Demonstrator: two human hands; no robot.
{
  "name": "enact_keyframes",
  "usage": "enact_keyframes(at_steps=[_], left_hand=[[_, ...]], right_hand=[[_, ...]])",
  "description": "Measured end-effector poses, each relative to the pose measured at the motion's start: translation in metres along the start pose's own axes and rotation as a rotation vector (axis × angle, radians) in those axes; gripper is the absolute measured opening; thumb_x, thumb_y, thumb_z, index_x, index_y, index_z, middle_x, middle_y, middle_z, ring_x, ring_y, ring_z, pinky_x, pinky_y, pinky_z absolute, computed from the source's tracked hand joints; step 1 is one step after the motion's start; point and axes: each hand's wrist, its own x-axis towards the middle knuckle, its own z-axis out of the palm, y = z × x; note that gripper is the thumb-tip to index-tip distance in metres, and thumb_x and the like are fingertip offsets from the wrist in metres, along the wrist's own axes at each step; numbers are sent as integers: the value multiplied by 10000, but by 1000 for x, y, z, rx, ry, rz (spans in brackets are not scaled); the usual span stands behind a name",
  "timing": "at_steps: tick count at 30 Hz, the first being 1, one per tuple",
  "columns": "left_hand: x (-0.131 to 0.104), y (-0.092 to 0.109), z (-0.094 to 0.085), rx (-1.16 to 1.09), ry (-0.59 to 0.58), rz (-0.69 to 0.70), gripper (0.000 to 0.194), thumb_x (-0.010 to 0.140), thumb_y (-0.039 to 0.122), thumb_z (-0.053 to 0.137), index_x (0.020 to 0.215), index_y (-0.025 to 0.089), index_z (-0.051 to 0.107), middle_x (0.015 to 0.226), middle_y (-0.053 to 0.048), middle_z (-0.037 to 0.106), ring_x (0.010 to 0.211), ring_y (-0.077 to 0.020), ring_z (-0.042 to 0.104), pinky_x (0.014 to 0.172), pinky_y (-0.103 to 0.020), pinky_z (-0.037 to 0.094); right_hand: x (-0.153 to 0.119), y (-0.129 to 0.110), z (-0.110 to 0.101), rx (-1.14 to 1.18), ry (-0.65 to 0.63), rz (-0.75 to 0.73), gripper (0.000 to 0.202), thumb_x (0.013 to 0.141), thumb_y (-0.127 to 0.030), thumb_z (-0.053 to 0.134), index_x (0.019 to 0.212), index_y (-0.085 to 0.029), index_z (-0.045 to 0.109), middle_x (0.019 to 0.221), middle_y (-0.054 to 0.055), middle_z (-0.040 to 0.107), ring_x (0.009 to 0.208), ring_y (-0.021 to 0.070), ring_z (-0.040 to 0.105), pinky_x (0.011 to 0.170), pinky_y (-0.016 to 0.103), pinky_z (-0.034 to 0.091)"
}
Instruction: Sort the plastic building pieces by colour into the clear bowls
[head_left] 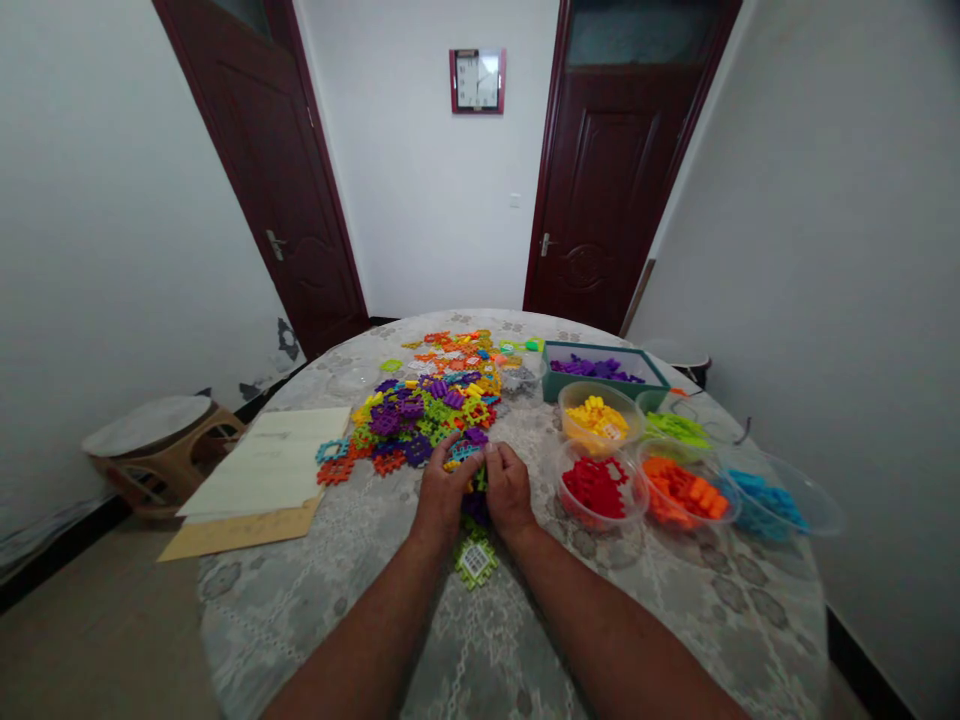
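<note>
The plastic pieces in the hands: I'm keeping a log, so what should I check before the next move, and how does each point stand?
1. Left hand has a hold: ok; its fingers close around pieces, a blue piece among them.
2. Right hand has a hold: cannot tell; its fingertips are at the pieces, but any contact is hidden.
3. Space between the forearms free: not ok; a green piece with a white centre lies there.
4. Loose pile all one colour: not ok; purple, green, yellow and red are mixed.
5. Red pieces separate from orange pieces: ok; no mixing shows.
</note>
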Motion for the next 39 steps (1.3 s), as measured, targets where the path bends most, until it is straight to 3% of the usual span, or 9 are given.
enact_keyframes(at_steps=[4, 8, 12, 15, 18, 24, 28, 33, 39], left_hand=[[-1, -7, 6, -223, -37, -76, 579, 706, 421, 942, 1202, 200, 740, 1097, -65, 784, 991, -230, 740, 869, -312, 547], [0, -10, 2, -430, -84, -133, 573, 669, 439, 962, 1138, 194, 739, 1030, -47, 786, 967, -216, 745, 885, -311, 568], [5, -10, -5, -520, -16, -173, 504, 611, 406, 987, 1001, 177, 764, 964, -31, 783, 924, -188, 736, 866, -273, 580], [7, -11, -8, -579, -18, -205, 432, 624, 353, 972, 952, 169, 759, 918, -21, 776, 868, -170, 733, 838, -265, 587], [7, -12, -8, -630, -90, -261, 409, 639, 309, 953, 956, 164, 740, 883, -13, 767, 801, -160, 731, 794, -266, 587], [9, -18, -5, -635, -74, -269, 451, 668, 287, 932, 1050, 177, 719, 875, -7, 774, 753, -165, 732, 752, -281, 591], [5, -20, 1, -627, -77, -250, 456, 681, 316, 920, 1074, 177, 735, 950, -36, 794, 842, -198, 754, 802, -311, 600], [-2, -17, 7, -577, -22, -253, 478, 624, 335, 930, 1026, 182, 719, 855, -15, 764, 816, -213, 746, 738, -307, 581], [-5, -11, 7, -573, -42, -257, 602, 628, 308, 921, 1164, 207, 663, 867, -1, 762, 739, -189, 733, 682, -290, 563]], right_hand=[[0, -7, -3, -52, -25, -84, 352, 1024, -481, 493, 797, -247, 625, 745, -17, 639, 741, 190, 571, 713, 302, 411], [-5, -17, -2, -81, -107, -201, 343, 1028, -446, 503, 782, -257, 651, 740, -9, 656, 724, 192, 584, 729, 298, 420], [-12, -24, 2, -95, -201, -282, 267, 1020, -423, 536, 895, -259, 705, 844, 9, 714, 775, 200, 636, 789, 304, 455], [-14, -26, 6, -45, -174, -207, 255, 1031, -435, 527, 988, -262, 709, 910, 11, 738, 846, 208, 669, 824, 305, 479], [-12, -25, 11, 82, -48, -58, 303, 1027, -479, 509, 951, -249, 691, 911, 9, 724, 875, 202, 657, 824, 297, 494], [-3, -11, 17, 251, 44, 143, 428, 964, -622, 534, 961, -222, 688, 805, -18, 644, 727, 169, 573, 676, 276, 468], [5, -5, 15, 194, 116, 146, 456, 948, -641, 529, 977, -216, 690, 764, -24, 617, 696, 166, 543, 646, 278, 436], [13, -3, 13, 130, 152, 115, 478, 973, -649, 494, 991, -213, 689, 693, -45, 558, 665, 170, 514, 636, 291, 417], [12, -5, 10, 78, 140, 65, 463, 993, -618, 488, 988, -206, 699, 769, -16, 626, 703, 174, 537, 674, 289, 429]])
